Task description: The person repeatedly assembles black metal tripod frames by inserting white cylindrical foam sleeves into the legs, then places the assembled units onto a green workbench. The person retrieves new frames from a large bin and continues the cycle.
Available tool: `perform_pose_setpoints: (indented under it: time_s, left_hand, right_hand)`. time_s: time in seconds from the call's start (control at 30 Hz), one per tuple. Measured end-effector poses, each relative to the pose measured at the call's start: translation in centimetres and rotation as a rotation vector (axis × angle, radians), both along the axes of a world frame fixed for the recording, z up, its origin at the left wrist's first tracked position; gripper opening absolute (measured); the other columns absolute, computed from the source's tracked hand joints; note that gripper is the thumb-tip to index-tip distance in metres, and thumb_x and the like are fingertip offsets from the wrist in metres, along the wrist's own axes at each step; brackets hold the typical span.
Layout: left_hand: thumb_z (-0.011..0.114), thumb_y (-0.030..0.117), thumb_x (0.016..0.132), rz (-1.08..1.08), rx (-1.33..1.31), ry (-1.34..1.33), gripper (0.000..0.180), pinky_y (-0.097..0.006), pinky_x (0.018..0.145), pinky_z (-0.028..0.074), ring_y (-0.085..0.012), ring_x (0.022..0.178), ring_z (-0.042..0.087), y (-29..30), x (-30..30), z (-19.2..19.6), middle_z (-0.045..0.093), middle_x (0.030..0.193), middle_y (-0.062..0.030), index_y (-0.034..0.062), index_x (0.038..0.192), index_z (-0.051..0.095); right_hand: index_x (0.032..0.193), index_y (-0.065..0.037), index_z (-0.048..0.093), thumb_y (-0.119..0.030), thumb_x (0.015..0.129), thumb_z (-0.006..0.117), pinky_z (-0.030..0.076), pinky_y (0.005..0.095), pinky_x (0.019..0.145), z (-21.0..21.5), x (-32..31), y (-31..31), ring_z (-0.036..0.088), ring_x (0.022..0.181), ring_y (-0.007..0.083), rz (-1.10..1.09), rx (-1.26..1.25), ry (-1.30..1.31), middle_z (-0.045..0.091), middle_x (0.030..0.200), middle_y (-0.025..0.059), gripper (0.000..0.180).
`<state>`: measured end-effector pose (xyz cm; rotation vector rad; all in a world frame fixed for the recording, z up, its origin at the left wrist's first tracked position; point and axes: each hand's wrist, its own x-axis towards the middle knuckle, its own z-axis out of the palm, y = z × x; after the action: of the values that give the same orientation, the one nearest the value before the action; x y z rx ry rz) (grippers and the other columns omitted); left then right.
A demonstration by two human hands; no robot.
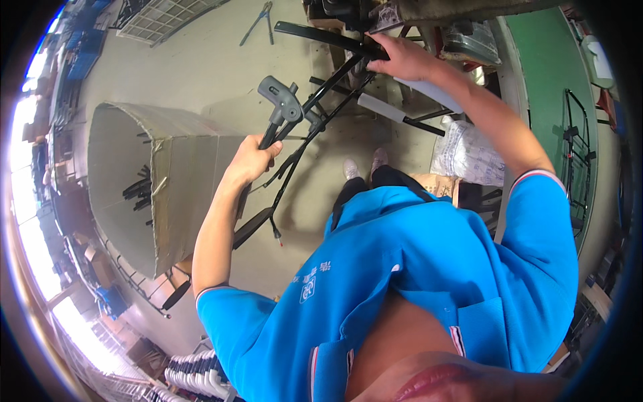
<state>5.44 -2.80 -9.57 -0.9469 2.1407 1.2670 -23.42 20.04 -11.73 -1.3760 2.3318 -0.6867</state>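
My left hand (251,157) grips a black metal tube that carries a grey plastic handle piece (281,99) at its top end. The tube belongs to a black tubular frame (321,100) with thin rods and a cable, held in the air in front of me. My right hand (402,59) is closed on the frame's upper black bar near the top of the view. Two grey foam sleeves (382,107) sit on bars of the frame beyond my hands. My blue shirt fills the lower half.
A large open cardboard box (167,181) with black parts inside stands on the concrete floor at the left. A white plastic sack (465,154) lies by my feet. Blue-handled cutters (258,23) lie on the floor far ahead. More black frames lean at the right (576,147).
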Motion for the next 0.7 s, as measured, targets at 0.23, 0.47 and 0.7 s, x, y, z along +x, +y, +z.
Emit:
perform_pose_setpoints:
  time_s: [0.23, 0.47, 0.7]
  left_hand:
    - [0.058, 0.024, 0.089, -0.023, 0.010, -0.016, 0.027, -0.027, 0.049, 0.033, -0.0095, 0.051, 0.041, -0.1, 0.0, 0.6, 0.048, 0.057, 0.0001, 0.0061, 0.071, 0.049]
    - [0.058, 0.027, 0.088, -0.046, -0.017, -0.047, 0.030, -0.032, 0.057, 0.040, -0.0128, 0.055, 0.047, -0.7, -0.5, 0.8, 0.053, 0.058, -0.0042, 0.0020, 0.073, 0.051]
    - [0.058, 0.026, 0.088, -0.019, 0.035, -0.040, 0.029, -0.031, 0.057, 0.038, -0.0118, 0.055, 0.044, -1.0, -0.4, 0.4, 0.050, 0.058, -0.0023, 0.0032, 0.072, 0.051]
  right_hand:
    - [0.138, -0.014, 0.030, -0.035, 0.072, 0.071, 0.050, 0.0428, 0.077, 3.6, 3.6, 5.3, 0.061, 0.094, 0.0337, -0.139, 0.281, 0.152, 0.062, 0.103, 0.0183, 0.081]
    - [0.118, -0.009, 0.045, -0.028, 0.077, 0.067, 0.051, 0.0437, 0.072, 0.8, 3.3, 5.5, 0.063, 0.087, 0.0343, -0.197, 0.169, 0.302, 0.065, 0.094, 0.0166, 0.051]
    - [0.113, -0.006, 0.049, -0.023, 0.074, 0.069, 0.051, 0.0428, 0.070, 0.4, 3.3, 5.4, 0.063, 0.083, 0.0344, -0.199, 0.155, 0.314, 0.065, 0.089, 0.0163, 0.047]
